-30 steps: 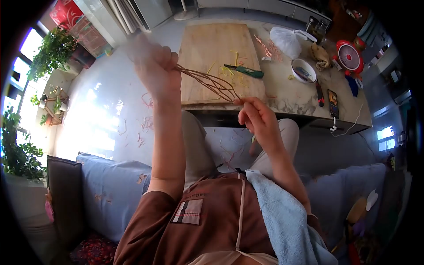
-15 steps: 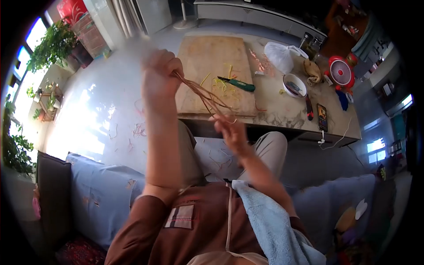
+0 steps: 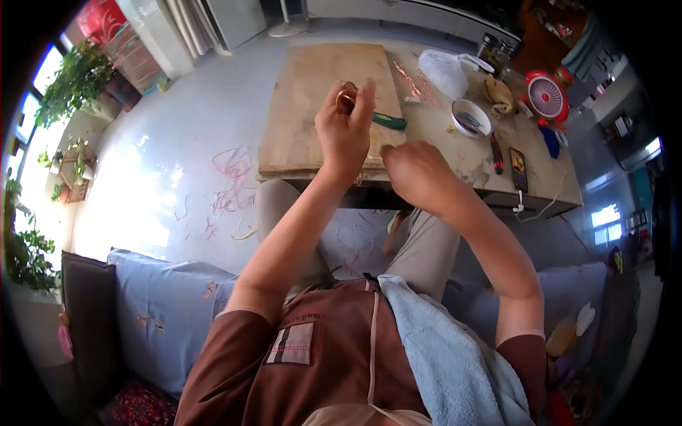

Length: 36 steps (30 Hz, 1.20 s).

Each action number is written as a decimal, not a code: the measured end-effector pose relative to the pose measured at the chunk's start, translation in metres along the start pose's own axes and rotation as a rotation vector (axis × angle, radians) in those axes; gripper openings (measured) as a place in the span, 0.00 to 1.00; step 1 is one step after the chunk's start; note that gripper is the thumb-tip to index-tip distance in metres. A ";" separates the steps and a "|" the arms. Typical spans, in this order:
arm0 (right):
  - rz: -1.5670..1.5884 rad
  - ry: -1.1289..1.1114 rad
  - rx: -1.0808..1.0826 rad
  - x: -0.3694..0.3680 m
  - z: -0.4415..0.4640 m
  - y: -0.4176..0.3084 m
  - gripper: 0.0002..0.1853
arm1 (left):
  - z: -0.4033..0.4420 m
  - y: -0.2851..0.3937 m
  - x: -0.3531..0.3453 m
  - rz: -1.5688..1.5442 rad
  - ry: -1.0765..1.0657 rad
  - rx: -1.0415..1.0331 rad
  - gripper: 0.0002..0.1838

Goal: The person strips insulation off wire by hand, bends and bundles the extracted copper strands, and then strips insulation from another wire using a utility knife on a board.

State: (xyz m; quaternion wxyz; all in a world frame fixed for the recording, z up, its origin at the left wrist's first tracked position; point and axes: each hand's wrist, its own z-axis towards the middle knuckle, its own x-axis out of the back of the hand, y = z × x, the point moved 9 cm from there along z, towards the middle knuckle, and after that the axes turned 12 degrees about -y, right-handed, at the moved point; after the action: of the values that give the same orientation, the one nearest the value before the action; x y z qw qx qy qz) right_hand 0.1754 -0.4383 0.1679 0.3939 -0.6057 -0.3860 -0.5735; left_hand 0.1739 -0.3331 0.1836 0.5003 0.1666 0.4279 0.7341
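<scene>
My left hand (image 3: 344,131) is raised over the wooden board (image 3: 323,64), its fingers curled round looped copper wire (image 3: 346,99). Strands of the wire hang below the palm. Just to its right, my right hand (image 3: 419,174) is bent downward with its fingers folded; its fingertips are too hidden to tell what they grip. A green-handled cutter (image 3: 389,121) lies on the board behind my hands, its blade out of sight.
On the marble table (image 3: 455,170) are stripped copper strands (image 3: 417,82), a white plastic bag (image 3: 443,72), a white bowl (image 3: 471,119), a red-black tool (image 3: 496,155), a phone (image 3: 519,170) and a red fan (image 3: 546,96). Wire scraps (image 3: 231,170) litter the floor.
My left hand has moved right and turned, with the wire now bunched in its fingers rather than stretched out. My right hand has moved up and to the right, close beside it.
</scene>
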 end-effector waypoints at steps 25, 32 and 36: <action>1.856 -0.250 0.248 -0.063 -0.019 -0.026 0.11 | 0.010 0.000 -0.015 -1.167 -0.472 0.242 0.21; 1.823 0.136 -0.044 -0.093 0.005 -0.013 0.09 | 0.011 -0.029 0.003 -0.918 -0.269 0.356 0.29; 1.502 0.454 -0.316 -0.102 -0.004 0.026 0.13 | -0.014 -0.010 0.035 -0.272 -0.372 0.093 0.37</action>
State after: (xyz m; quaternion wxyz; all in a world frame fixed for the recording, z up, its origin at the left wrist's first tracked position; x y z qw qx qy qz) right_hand 0.1935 -0.4544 0.0652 0.6535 -0.6207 0.3003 -0.3122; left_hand 0.1545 -0.3073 0.1613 0.6566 0.2627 0.3803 0.5960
